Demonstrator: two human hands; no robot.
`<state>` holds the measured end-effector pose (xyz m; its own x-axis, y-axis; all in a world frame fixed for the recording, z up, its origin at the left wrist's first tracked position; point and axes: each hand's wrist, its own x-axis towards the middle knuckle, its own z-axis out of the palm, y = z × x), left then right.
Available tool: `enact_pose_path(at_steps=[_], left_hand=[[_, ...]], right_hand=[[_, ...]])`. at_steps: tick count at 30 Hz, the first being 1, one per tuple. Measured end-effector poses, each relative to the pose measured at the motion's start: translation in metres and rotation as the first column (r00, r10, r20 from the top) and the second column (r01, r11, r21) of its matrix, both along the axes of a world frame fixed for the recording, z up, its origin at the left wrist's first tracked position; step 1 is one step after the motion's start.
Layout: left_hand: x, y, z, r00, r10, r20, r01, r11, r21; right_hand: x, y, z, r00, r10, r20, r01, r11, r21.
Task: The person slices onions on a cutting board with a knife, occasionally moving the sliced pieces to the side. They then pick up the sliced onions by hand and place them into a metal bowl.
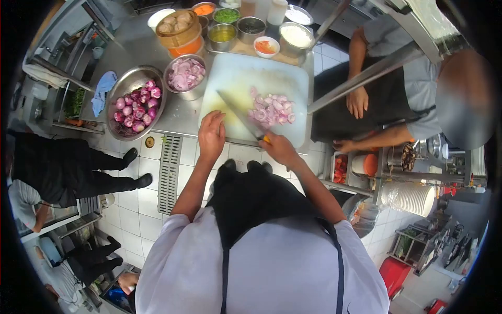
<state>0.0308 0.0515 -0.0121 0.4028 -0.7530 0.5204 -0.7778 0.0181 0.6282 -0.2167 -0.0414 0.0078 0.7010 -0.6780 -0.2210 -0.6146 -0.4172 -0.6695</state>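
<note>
My right hand (281, 150) grips the yellow-and-black handle of a chef's knife (241, 115). Its blade lies over the white cutting board (290, 65), pointing up and left. Right of the blade is a pile of sliced shallots (272, 109). My left hand (212, 136) is at the board's front left edge, fingers drawn together; what they hold, if anything, is hidden. Left of the board stand a metal pot of sliced shallots (185, 74) and a wide steel bowl (121, 86) with peeled purple shallots (137, 110).
Behind the board are a bamboo steamer (179, 29), a pot of chopped greens (226, 15), a pot of yellow liquid (222, 34) and a bowl of orange slices (266, 47). A blue cloth (104, 91) lies at left. A co-worker (402, 83) stands at right, beyond a metal post (366, 78).
</note>
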Motion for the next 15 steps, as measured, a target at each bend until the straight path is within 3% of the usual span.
enact_pose_path(at_steps=[3,9,15], left_hand=[[0.021,0.0,0.013,0.997,0.071,0.04,-0.07,0.997,-0.027],[0.093,-0.03,0.055,0.947,0.302,0.109,-0.292,0.951,-0.102],[0.155,-0.018,0.066,0.863,0.476,0.167,-0.471,0.879,-0.073]], right_hand=[[-0.009,-0.02,-0.003,0.999,-0.052,-0.01,0.052,0.999,-0.005],[0.003,-0.039,-0.016,0.982,-0.181,-0.044,0.163,0.948,-0.272],[0.019,-0.005,0.005,0.977,-0.21,-0.031,0.201,0.964,-0.173]])
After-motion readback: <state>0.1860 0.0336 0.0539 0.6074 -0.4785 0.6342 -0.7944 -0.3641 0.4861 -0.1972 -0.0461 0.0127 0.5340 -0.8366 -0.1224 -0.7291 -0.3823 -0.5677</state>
